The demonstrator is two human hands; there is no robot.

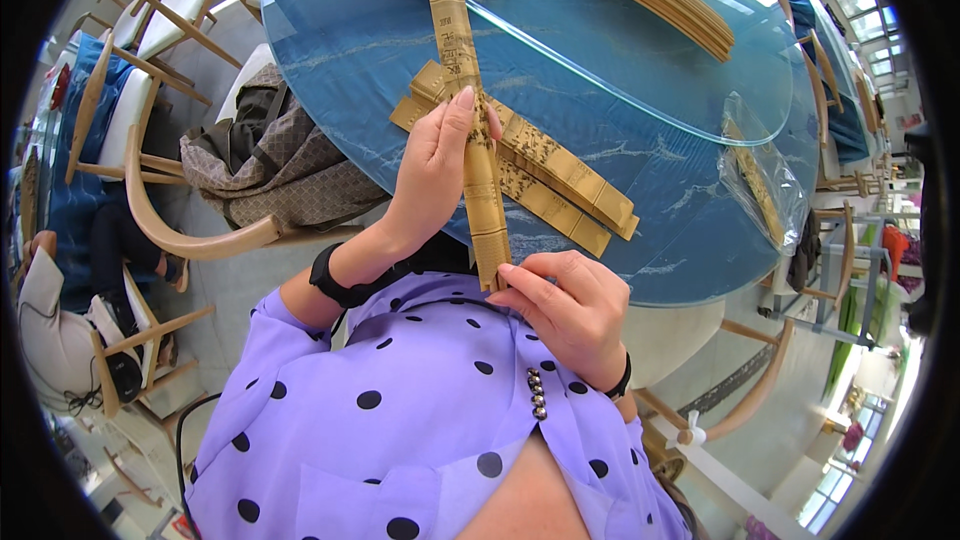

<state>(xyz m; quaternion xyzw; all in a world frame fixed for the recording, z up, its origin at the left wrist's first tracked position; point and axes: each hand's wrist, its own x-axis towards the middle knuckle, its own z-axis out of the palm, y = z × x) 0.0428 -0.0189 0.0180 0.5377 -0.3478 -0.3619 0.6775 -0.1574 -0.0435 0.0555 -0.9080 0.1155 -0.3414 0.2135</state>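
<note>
The long, thin, gold card box (480,168) ran far to near, leaning left at its far end, over the near edge of the round, shiny blue table (340,50). The left hand (436,158) gripped its middle; the right hand (570,302) pinched its near end.

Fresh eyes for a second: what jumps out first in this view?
The long gold carton at the centre comes first, held by the left hand along its middle and the right hand at its lower end. Next come the round blue table beyond it and the purple shirt with black dots filling the lower middle.
</note>
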